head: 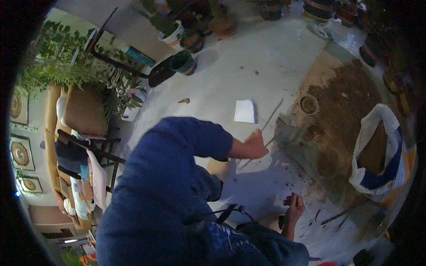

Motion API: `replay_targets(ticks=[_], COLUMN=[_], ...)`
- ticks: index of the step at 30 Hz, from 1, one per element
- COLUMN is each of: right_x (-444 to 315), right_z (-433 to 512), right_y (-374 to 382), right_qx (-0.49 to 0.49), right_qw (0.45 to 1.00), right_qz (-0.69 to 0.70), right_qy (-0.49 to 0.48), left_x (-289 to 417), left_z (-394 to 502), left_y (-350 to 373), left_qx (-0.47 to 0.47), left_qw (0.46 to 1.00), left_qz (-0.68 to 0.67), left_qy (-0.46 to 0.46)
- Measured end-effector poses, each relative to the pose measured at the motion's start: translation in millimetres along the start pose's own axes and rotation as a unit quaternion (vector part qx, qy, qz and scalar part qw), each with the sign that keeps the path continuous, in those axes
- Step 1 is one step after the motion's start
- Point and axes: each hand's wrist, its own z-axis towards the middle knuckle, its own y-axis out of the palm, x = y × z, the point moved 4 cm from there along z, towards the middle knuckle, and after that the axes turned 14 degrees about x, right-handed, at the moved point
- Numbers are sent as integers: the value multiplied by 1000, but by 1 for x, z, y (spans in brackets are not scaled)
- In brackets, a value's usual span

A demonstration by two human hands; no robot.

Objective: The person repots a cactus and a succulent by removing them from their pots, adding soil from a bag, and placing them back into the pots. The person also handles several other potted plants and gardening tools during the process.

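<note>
My left hand (254, 146) is closed around a long, thin stem or stick (273, 114) at the middle of the view; a second thin length slants near the fingers. Lower right, my right hand (294, 206) has its fingers bent together above the pale floor, and whether they pinch something small cannot be told. A white folded paper or pad (244, 110) lies on the floor beyond my left hand. To the right, dark soil (349, 89) is spread over a sheet (299, 143), with a small round container (309, 104) on it.
An opened bag of soil (374, 149) stands at the right. Dark thin pieces (334, 217) lie on the floor near it. An empty green pot (183, 62) and other plant pots (171, 33) stand farther off. A chair (90, 146) and leafy plants (60, 56) are at the left.
</note>
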Motion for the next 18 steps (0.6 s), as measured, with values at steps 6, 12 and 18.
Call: replay_targets(ticks=[6, 12, 18], right_x=[5, 8, -9], right_z=[11, 14, 25], right_y=[-2, -7, -2], right_qx=[-24, -29, -40], right_qw=[999, 997, 992], right_qz=[-29, -70, -120], right_qy=[-32, -10, 2], left_x=[-105, -338, -457], left_z=[56, 42, 37], left_y=[-155, -213, -166], left_qx=[79, 323, 333], left_qw=[973, 849, 856], left_qz=[-208, -343, -166], left_qy=[-66, -238, -360])
